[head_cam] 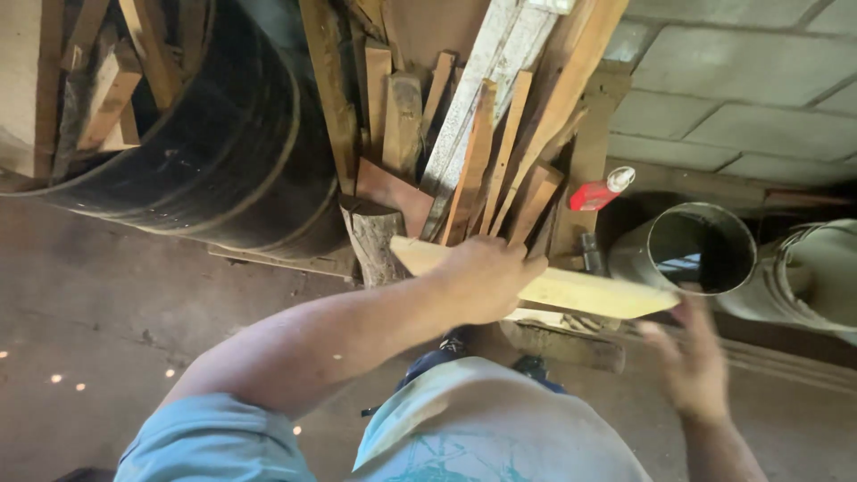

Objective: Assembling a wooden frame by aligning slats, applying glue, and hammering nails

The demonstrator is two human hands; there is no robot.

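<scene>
A black drum (223, 152) stands as landmark. Right of it leans a stack of wood offcuts (482, 152). Below that stack, the pale plank (571, 290) lies level, gripped by the left hand (482, 277), fingers curled over its edge. Farther right of the drum, the right hand (692, 361) hangs spread (blurred), just under the plank's end.

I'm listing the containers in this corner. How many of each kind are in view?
Black drum: 1
Round metal tin: 1
Pale bucket: 1
Red bottle: 1
Total: 4
</scene>
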